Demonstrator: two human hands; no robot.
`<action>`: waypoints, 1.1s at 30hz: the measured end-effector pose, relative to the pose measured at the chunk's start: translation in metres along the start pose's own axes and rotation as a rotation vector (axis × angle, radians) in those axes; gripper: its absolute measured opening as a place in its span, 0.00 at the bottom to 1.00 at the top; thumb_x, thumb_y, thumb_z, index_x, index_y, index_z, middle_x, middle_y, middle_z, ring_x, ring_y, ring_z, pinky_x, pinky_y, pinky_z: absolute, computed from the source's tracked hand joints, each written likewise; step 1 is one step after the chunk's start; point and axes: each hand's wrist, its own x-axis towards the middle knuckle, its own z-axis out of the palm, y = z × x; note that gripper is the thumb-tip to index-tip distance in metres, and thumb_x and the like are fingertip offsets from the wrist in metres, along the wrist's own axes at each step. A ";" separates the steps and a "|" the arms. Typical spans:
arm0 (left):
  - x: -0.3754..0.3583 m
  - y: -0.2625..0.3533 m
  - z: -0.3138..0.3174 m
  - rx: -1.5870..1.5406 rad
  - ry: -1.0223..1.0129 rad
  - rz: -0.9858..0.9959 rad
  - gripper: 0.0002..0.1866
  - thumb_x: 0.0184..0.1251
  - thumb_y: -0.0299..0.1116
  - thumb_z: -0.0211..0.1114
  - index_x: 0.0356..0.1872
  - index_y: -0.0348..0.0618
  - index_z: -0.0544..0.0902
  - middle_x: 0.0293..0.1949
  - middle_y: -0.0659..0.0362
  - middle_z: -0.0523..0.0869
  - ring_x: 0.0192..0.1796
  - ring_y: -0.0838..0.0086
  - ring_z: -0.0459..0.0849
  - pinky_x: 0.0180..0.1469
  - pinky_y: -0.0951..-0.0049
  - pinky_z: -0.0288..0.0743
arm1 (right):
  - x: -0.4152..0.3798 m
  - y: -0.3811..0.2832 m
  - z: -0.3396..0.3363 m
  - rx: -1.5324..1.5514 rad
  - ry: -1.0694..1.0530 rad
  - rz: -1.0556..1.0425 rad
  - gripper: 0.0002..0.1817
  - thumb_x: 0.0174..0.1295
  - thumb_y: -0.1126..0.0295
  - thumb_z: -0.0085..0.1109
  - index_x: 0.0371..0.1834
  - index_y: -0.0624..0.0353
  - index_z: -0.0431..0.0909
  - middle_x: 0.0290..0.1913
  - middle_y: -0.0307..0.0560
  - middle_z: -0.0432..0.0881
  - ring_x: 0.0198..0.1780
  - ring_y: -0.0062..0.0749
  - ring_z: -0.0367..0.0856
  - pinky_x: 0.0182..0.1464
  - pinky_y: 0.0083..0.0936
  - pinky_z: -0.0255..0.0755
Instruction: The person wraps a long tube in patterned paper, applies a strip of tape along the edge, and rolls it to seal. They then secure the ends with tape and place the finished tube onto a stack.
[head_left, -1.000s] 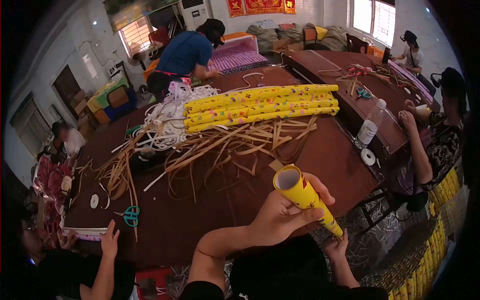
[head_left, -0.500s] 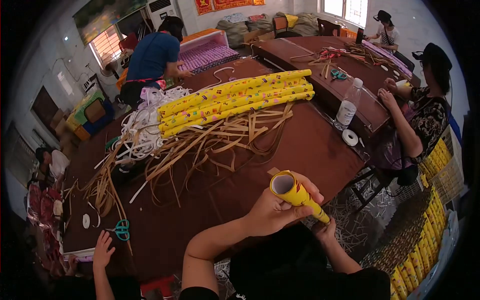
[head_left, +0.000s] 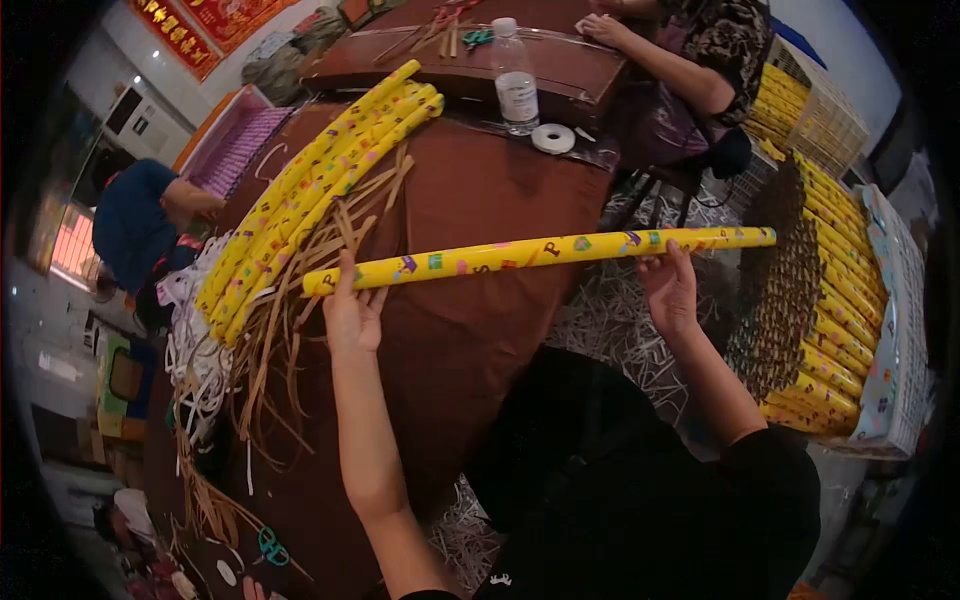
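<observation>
The left hand (head_left: pixel 355 318) grips a yellow patterned roll (head_left: pixel 520 254) near one end, above the worktop (head_left: pixel 475 185). The right hand (head_left: pixel 670 292) grips it toward the other end, beyond the worktop's side edge. Between the hands, the roll crosses that edge; a brown stretch of worktop separates it from the bottle (head_left: pixel 517 95).

The yellow tube (head_left: pixel 540 255) hides parts of the fingers of your left hand (head_left: pixel 357 318) and right hand (head_left: pixel 670 290). Beyond them, the print on the bottle (head_left: pixel 516 90) is too small to read, and the top edge cuts off a co-worker (head_left: pixel 715 50). Below your left hand, the bottom edge crops another person's fingers (head_left: pixel 253 590).
</observation>
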 end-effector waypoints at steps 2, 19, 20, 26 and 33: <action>0.001 -0.001 -0.005 0.003 -0.012 -0.004 0.39 0.62 0.54 0.70 0.65 0.38 0.66 0.54 0.52 0.76 0.60 0.63 0.76 0.63 0.59 0.72 | 0.004 -0.002 0.006 -0.045 -0.058 -0.053 0.15 0.68 0.68 0.59 0.53 0.55 0.68 0.46 0.40 0.77 0.43 0.26 0.78 0.45 0.26 0.74; -0.010 -0.011 -0.006 -0.244 -0.514 0.127 0.25 0.77 0.44 0.53 0.68 0.41 0.65 0.63 0.48 0.75 0.66 0.58 0.73 0.70 0.56 0.67 | 0.011 -0.001 0.028 -0.201 0.208 -0.165 0.16 0.70 0.59 0.58 0.45 0.55 0.63 0.30 0.42 0.79 0.23 0.24 0.79 0.28 0.20 0.73; -0.013 -0.012 -0.001 -0.313 -0.524 0.116 0.26 0.77 0.46 0.53 0.68 0.42 0.64 0.63 0.47 0.74 0.65 0.57 0.73 0.71 0.55 0.66 | 0.010 0.007 0.017 -0.227 0.153 -0.117 0.18 0.71 0.54 0.56 0.46 0.55 0.62 0.34 0.47 0.82 0.25 0.28 0.83 0.26 0.22 0.73; 0.009 -0.001 -0.027 -0.047 -0.169 0.270 0.30 0.77 0.50 0.51 0.71 0.43 0.61 0.62 0.47 0.74 0.62 0.57 0.75 0.64 0.58 0.70 | -0.071 0.004 0.018 -1.255 -0.397 0.721 0.32 0.68 0.39 0.48 0.59 0.56 0.75 0.38 0.53 0.85 0.33 0.37 0.86 0.34 0.28 0.79; 0.014 -0.017 -0.020 0.026 -0.119 0.202 0.29 0.77 0.51 0.52 0.63 0.35 0.68 0.56 0.49 0.78 0.56 0.62 0.81 0.57 0.63 0.78 | -0.097 -0.034 0.049 -1.698 -0.631 -0.871 0.33 0.64 0.50 0.60 0.66 0.58 0.66 0.54 0.52 0.78 0.51 0.46 0.78 0.49 0.41 0.75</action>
